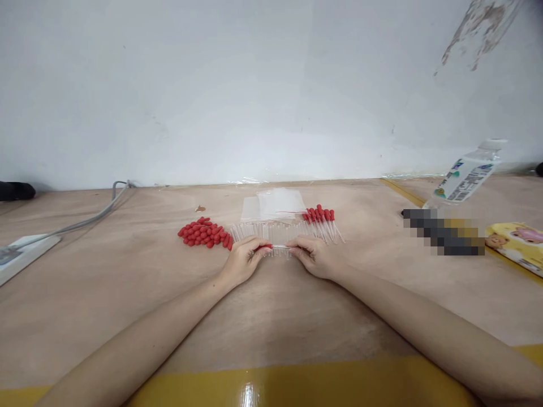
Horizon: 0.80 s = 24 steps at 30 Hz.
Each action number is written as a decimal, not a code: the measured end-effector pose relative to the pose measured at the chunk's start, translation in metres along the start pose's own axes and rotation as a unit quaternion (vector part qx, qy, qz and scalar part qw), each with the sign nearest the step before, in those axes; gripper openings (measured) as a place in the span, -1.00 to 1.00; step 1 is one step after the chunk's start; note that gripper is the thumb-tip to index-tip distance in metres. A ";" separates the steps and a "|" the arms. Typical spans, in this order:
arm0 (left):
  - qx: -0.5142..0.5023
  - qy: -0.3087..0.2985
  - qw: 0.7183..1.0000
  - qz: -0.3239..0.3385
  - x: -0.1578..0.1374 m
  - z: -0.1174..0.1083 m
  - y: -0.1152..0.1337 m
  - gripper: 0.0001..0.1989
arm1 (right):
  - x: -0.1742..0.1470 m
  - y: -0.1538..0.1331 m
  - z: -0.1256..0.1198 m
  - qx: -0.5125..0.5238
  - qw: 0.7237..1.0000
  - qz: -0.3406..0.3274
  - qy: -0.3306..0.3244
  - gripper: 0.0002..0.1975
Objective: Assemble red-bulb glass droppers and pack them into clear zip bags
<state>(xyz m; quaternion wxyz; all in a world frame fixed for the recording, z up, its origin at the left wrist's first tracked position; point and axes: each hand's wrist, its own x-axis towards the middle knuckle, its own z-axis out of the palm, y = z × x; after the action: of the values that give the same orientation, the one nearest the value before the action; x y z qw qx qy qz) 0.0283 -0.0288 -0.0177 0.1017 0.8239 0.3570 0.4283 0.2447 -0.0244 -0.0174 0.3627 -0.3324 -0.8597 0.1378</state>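
Note:
Between finger and thumb, my left hand (245,259) pinches a red rubber bulb (266,246). A clear glass dropper tube (280,246) runs sideways from the bulb to my right hand (313,255), whose fingers are closed on its other end. Under and behind the hands lies a row of bare clear tubes (263,230). Loose red bulbs (201,233) are heaped to the left of my left hand. Beyond my right hand, several droppers with red bulbs fitted (320,215) lie side by side.
Clear plastic bags (278,203) lie behind the tubes. On the right are a tilted plastic bottle (466,175), a blurred-out dark item (445,233) and a yellow packet (515,243). At left, a grey cable (91,219) leads to a white power strip (31,254). A wall closes off the back.

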 end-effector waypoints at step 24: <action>0.026 -0.056 0.998 0.007 0.000 -0.002 -0.002 -0.82 | -0.002 0.009 -0.001 -0.197 0.974 -0.107 0.018 -0.82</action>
<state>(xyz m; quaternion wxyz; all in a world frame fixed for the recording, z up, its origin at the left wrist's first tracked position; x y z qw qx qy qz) 0.0261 -0.0271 -0.0177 0.0972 0.8512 0.3558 0.3732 0.2510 -0.0191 -0.0217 0.3181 -0.3056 -0.8939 -0.0801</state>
